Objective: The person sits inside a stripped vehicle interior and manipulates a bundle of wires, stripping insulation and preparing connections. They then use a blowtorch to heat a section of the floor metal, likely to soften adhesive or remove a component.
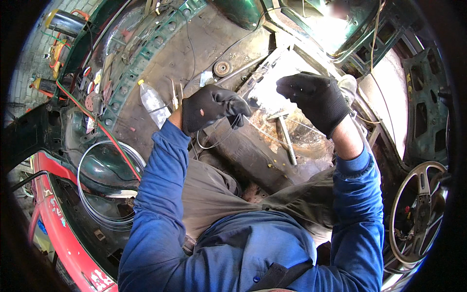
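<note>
My left hand (214, 108), in a black work glove with a small worn spot, is closed on a thin metal wire (212, 146) that loops below the fingers. A straight stretch of wire leads from it toward the right, passing below my right hand. That right hand (311, 97), gloved in black too, is held above the bright metal floor panel. Its fingers stretch to the left, close together, and nothing shows in them; the thumb side is partly hidden. A hammer (287, 139) lies between and below the hands, on the rusty, stained panel (311, 146).
I sit inside a stripped green car body. To the left are a clear plastic bottle (153, 103), a wire coil (80, 180) and a red-green hose (112, 138). A round disc (223, 68) lies ahead. At the right is a steering wheel (395, 219).
</note>
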`<act>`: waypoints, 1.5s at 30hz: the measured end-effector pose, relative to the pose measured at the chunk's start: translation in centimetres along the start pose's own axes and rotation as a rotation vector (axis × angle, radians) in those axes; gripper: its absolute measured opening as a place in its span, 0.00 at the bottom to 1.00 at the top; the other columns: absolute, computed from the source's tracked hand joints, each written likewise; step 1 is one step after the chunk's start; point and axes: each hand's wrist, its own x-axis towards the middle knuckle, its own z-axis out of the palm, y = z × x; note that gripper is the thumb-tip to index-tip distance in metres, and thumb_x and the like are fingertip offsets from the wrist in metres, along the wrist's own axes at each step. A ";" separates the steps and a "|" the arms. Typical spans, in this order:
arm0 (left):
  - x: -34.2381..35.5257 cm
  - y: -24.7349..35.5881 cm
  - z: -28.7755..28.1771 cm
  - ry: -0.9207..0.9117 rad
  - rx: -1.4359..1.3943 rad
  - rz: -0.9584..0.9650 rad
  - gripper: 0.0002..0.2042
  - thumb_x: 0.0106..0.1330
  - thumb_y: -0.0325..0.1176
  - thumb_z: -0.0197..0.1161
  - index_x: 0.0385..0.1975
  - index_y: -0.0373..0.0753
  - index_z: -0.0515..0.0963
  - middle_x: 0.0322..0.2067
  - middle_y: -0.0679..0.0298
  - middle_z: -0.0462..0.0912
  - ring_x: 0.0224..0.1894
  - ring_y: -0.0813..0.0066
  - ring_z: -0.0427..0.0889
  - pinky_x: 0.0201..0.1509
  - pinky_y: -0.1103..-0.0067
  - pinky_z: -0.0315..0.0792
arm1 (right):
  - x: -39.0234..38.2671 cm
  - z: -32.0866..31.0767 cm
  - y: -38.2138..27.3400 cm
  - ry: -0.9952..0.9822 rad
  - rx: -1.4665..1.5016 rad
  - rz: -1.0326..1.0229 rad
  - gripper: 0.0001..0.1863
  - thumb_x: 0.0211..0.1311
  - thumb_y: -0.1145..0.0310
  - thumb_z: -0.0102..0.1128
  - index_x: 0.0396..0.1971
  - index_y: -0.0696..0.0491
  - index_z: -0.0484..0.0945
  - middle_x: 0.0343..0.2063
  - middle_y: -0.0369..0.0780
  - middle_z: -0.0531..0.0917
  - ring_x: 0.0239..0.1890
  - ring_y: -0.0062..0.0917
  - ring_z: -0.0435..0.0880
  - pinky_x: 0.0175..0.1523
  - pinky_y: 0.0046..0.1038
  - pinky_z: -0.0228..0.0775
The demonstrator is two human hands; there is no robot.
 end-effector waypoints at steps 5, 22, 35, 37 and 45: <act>0.3 -0.4 0.5 0.404 -0.275 0.158 0.17 0.79 0.45 0.61 0.47 0.35 0.85 0.35 0.58 0.90 0.37 0.68 0.90 0.45 0.71 0.84 | 1.1 -0.6 -1.7 0.197 0.186 0.409 0.16 0.66 0.73 0.67 0.53 0.48 0.87 0.40 0.44 0.89 0.39 0.36 0.90 0.46 0.34 0.82; -0.4 -1.5 -4.4 1.031 -0.738 0.720 0.20 0.81 0.48 0.57 0.52 0.35 0.79 0.46 0.52 0.88 0.46 0.57 0.89 0.58 0.58 0.84 | 3.2 8.3 -9.6 0.193 0.443 0.458 0.22 0.73 0.59 0.67 0.63 0.48 0.82 0.29 0.52 0.85 0.32 0.46 0.88 0.39 0.39 0.79; -1.3 -1.0 -2.9 1.141 0.102 0.509 0.27 0.76 0.43 0.66 0.69 0.34 0.72 0.63 0.52 0.80 0.63 0.57 0.81 0.67 0.65 0.75 | 3.1 4.3 -3.0 -0.093 0.430 0.367 0.12 0.76 0.64 0.63 0.48 0.53 0.88 0.27 0.37 0.88 0.25 0.18 0.80 0.35 0.25 0.76; -2.1 -1.2 -2.5 0.978 0.540 0.473 0.36 0.67 0.44 0.76 0.71 0.34 0.69 0.68 0.52 0.74 0.69 0.54 0.75 0.72 0.64 0.70 | 2.5 5.4 -2.2 -0.139 0.212 0.156 0.13 0.70 0.66 0.64 0.50 0.49 0.88 0.37 0.41 0.89 0.35 0.31 0.86 0.44 0.32 0.80; -0.7 -1.3 1.8 0.263 1.128 0.074 0.36 0.62 0.56 0.74 0.68 0.47 0.75 0.58 0.49 0.83 0.61 0.47 0.82 0.68 0.57 0.72 | 1.8 7.2 -4.3 -0.307 0.077 0.033 0.17 0.68 0.61 0.61 0.55 0.39 0.87 0.47 0.37 0.90 0.46 0.39 0.90 0.51 0.39 0.83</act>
